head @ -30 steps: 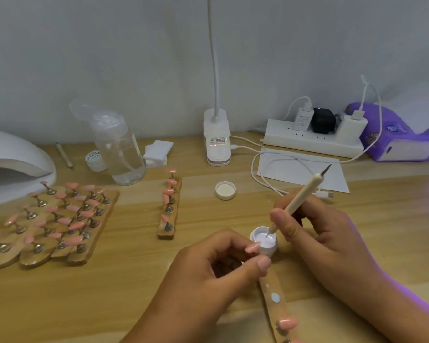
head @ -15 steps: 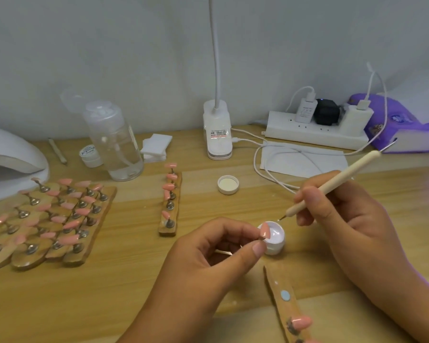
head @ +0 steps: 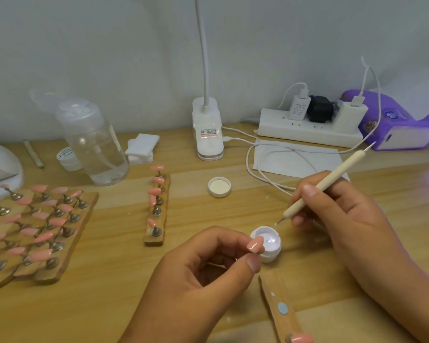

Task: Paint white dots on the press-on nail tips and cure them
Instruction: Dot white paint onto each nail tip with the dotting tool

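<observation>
**Now the loaded pen point must cross the jar to the nail**

Right now the left hand (head: 196, 280) holds one pink press-on nail tip (head: 256, 245) in a pinch between its fingers (head: 253, 264). The thumb and index finger are curled narrowly around it. I cannot tell whether they grip the tip itself or a small stand under it. In the head view this nail tip lies just at the left rim of the small round white jar of white gel (head: 268, 246), which stands open on the wooden worktop (head: 109, 280). The long axis of the nail runs from lower left to upper right, with the narrow end toward the jar.

The right hand (head: 344, 219) grips the cream dotting pen (head: 325, 186) as one holds a pencil. The pen slopes from upper right down to lower left. Its metal point hangs just above and right of the jar, apart from the rim, and carries a small white bead.

I judge that the pen is loaded and the dot is not yet placed. The nail lies to the left of the pen point and a little lower, across the jar mouth. The pen already points along this line, so the right hand is the one that travels, and the left hand only has to hold the nail steady.

Farther left of the jar, a narrow wooden holder with pink tips (head: 157, 206) waits.
</observation>
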{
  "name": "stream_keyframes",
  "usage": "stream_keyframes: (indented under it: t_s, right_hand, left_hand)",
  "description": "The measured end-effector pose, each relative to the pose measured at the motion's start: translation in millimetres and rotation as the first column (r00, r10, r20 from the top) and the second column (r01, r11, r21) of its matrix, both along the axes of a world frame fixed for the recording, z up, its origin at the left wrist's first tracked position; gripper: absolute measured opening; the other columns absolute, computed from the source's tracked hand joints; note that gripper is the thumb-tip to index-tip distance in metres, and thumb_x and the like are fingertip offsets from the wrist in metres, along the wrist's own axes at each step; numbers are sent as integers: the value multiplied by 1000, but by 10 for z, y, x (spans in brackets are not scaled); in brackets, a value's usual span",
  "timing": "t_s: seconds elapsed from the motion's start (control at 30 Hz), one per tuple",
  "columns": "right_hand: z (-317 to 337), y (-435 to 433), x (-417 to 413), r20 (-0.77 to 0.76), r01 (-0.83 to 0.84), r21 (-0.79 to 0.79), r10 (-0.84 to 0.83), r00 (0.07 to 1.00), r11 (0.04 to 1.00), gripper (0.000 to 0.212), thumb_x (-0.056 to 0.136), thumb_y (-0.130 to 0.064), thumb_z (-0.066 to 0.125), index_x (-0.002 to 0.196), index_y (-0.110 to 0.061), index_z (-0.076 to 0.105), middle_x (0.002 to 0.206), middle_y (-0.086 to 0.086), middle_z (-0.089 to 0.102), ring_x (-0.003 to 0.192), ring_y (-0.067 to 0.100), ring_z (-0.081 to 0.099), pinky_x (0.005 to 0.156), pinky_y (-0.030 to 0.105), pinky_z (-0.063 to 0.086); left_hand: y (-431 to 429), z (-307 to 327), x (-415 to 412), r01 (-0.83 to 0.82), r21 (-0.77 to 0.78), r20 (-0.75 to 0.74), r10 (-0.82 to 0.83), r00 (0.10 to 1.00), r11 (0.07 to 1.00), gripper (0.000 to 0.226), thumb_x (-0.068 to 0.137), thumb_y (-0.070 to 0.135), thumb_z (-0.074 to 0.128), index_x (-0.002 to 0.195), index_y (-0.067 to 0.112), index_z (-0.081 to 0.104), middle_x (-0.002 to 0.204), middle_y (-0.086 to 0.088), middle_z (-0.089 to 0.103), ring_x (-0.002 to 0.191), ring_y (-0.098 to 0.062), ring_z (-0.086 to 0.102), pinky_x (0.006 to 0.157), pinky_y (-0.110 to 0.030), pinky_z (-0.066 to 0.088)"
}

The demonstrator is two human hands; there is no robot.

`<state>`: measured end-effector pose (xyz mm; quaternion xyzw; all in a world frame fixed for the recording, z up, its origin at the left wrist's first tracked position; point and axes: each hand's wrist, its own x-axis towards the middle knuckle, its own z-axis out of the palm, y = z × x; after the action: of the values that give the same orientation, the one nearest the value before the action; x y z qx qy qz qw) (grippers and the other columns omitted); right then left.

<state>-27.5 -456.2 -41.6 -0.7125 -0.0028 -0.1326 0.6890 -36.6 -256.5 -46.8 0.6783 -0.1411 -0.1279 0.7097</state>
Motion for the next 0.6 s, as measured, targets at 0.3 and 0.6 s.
stream_keyframes:
  t_s: [0.3,0.6]
  right_hand:
    - [27,-28,-120,50,-221,386,219,975,896,19,70,-23,72,68,-23,53,62,-4,46,56,8,46,65,26,53]
    - [62,159,-237,14,-248,405,265,964,880,39,65,-33,86,59,-18,50,53,0,42,47,8,55,68,36,59]
  left_hand:
    - [-34,29,-67,-1,61,23,0,1000,998,12,68,31,75,80,28,75,77,1,70,69,-7,59,63,-21,51]
    - [-18,10,-71,20,60,45,-23,999,998,27,62,47,77,77,24,72,80,-7,70,69,-10,59,63,-23,47]
